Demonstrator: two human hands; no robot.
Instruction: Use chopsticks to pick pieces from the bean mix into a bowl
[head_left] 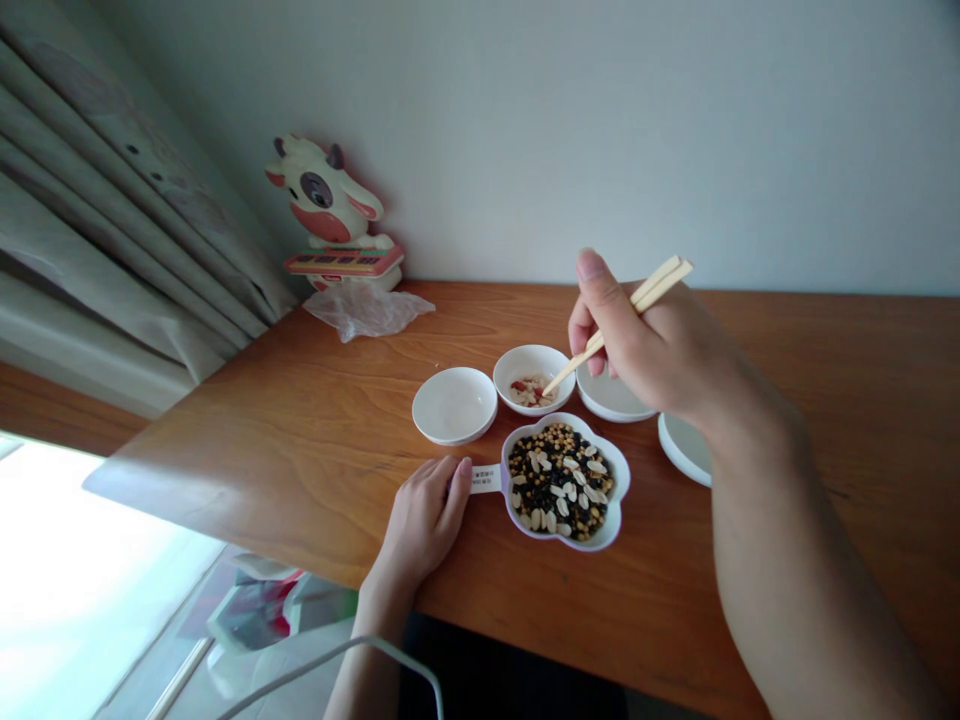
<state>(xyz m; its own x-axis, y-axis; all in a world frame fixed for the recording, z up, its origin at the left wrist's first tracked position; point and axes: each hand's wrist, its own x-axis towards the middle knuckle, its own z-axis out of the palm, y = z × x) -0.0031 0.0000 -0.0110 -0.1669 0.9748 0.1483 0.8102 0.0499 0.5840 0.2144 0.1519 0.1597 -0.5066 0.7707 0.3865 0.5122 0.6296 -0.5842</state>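
Observation:
My right hand (637,340) is closed around a pair of wooden chopsticks (600,342). Their tips reach into a small white bowl (534,358) holding some reddish and pale bits (531,390); whether the tips pinch one I cannot tell. With my left hand (429,515) I grip the handle of a flower-shaped scoop (616,490), white inside with a lilac edge, resting on the table. Inside it lie black and yellow grains or beans mixed with pale, split nut-like pieces (571,490). A white bowl (454,405) with nothing visible in it stands left of the bowl with the bits.
Behind my right hand and wrist are two more white bowls (611,400) (684,450), partly hidden. A cow-shaped toy keyboard (337,225) stands at the back left, with a crumpled clear plastic bag (364,310) before it. A pale cable (352,645) crosses my left forearm.

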